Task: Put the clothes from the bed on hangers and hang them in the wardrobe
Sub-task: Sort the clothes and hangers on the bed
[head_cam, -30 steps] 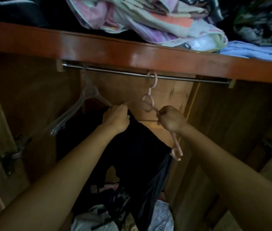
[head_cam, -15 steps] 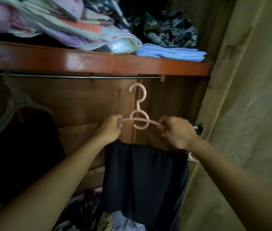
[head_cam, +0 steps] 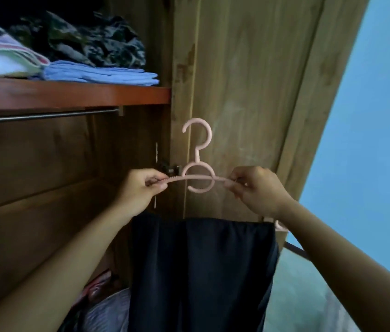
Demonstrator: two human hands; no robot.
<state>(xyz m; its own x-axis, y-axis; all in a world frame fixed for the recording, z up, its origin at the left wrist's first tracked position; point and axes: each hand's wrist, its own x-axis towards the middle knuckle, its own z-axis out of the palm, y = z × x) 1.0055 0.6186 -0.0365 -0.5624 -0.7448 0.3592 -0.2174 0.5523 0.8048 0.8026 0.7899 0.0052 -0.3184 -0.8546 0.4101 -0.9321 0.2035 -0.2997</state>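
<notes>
1. Wooden wardrobe interior fills the left of the view, its open door point(head_cam: 249, 92) stands at centre, and a blue wall point(head_cam: 385, 140) lies to the right.
2. Both hands hold one pink hanger point(head_cam: 197, 179) in front of the door. The left hand point(head_cam: 141, 190) pinches its left arm and the right hand point(head_cam: 256, 190) pinches its right arm, fingers curled round it.
3. A dark garment point(head_cam: 201, 271) hangs from the hanger below the hands.
4. Its hook is free, right of and below the metal rail point(head_cam: 45, 116), so the garment is not yet hung.
5. Risk: the smooth cloth could slide off if the hanger tilts.
6. Risk: the hook could catch the shelf point(head_cam: 69, 94) edge or miss the rail, since the rail sits close beneath the shelf.
7. Counts: two hands, one hanger, one garment on it, one rail, one shelf carrying several folded cloths, including a blue folded cloth point(head_cam: 100, 74).
</notes>
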